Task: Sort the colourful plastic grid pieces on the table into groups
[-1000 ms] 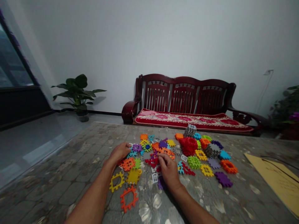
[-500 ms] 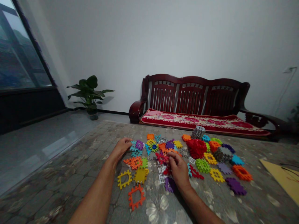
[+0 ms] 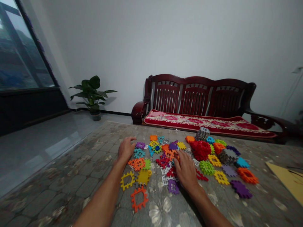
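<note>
The person's left hand [image 3: 126, 150] is hovering or resting at the left edge of the spread, its fingers pointing right; I cannot tell whether they are closing on anything. Just beside it a purple notched plastic plate [image 3: 140, 145] is lying, with a teal latticed plastic piece [image 3: 139, 153] nearer the person. The right hand [image 3: 186, 167] is leaning in over the middle of the spread, knuckles up, its fingertips meeting the edge of an orange latticed plastic piece [image 3: 169, 153]; from here I cannot tell whether it is gripping that or only touching it. Close to its thumb, small red toothed plastic pieces [image 3: 163, 161] are lying in a loose cluster.

Between the forearms, a purple square plastic piece with a window [image 3: 173, 186] is lying, and farther left a solid yellow toothed plate [image 3: 144, 177] and an open orange toothed frame [image 3: 133, 198]. Past the right hand, a heap of red plastic pieces [image 3: 200, 150] is sitting before a grey stack [image 3: 202, 134]. Everything is resting on a grey flower-patterned tablecloth [image 3: 90, 176]. Beyond, a dark red wooden bench [image 3: 165, 97] is standing against the wall, a potted green plant [image 3: 94, 83] to its left.
</note>
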{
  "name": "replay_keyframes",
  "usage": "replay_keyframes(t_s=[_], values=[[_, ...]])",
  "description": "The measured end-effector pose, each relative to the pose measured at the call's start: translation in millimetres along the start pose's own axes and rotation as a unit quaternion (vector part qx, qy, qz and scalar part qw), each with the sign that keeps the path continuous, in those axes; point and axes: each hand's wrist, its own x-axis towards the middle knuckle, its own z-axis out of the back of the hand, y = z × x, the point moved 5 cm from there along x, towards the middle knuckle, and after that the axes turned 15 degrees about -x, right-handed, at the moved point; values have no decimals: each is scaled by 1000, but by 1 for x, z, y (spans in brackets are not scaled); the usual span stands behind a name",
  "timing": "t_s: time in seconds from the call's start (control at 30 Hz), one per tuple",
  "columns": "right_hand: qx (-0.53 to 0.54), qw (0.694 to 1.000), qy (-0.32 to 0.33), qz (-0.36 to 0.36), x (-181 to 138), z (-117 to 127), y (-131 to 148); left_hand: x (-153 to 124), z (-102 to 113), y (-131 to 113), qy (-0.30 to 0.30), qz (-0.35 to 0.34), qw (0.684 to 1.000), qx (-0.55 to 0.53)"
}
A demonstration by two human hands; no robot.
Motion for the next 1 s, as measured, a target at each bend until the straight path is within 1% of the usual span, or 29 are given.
replay_keyframes(t_s=[0.07, 0.13, 0.17, 0.23, 0.3, 0.4, 0.5, 0.6, 0.67, 0.7, 0.77, 0.87, 0.93, 1.0], values=[[-39, 999, 11, 8, -3, -6, -2, -5, -8, -16, 30, -59, 998, 4], [-56, 998, 26, 12, -5, -12, -1, -13, -22, -32, 91, -119, 989, -7], [-56, 998, 34, 13, -6, -14, 0, -18, -30, -38, 121, -139, 983, -9], [-42, 998, 47, 14, -8, -19, 5, -26, -46, -45, 178, -153, 972, -4], [-8, 998, 58, 17, -8, -20, 11, -33, -60, -44, 226, -146, 963, 9], [81, 995, 60, 24, -3, -16, 20, -38, -72, -36, 271, -128, 953, 45], [147, 988, 38, 17, 2, -5, 21, -39, -72, -30, 289, -130, 945, 76], [119, 993, 2, -3, 3, 3, 14, -37, -66, -29, 296, -140, 942, 75], [83, 996, -12, -20, 1, 2, 6, -34, -61, -29, 293, -143, 943, 65], [74, 997, -10, -30, 0, -1, 3, -32, -59, -29, 292, -143, 944, 59], [87, 995, 17, -43, -3, -11, -3, -28, -55, -29, 289, -141, 946, 44], [152, 985, 54, -53, -3, -22, -8, -24, -50, -31, 291, -147, 946, 2], [183, 980, 48, -55, -1, -20, -10, -23, -46, -34, 297, -152, 942, -29], [181, 982, 32, -39, 0, -13, -9, -22, -42, -36, 298, -147, 942, -42]])
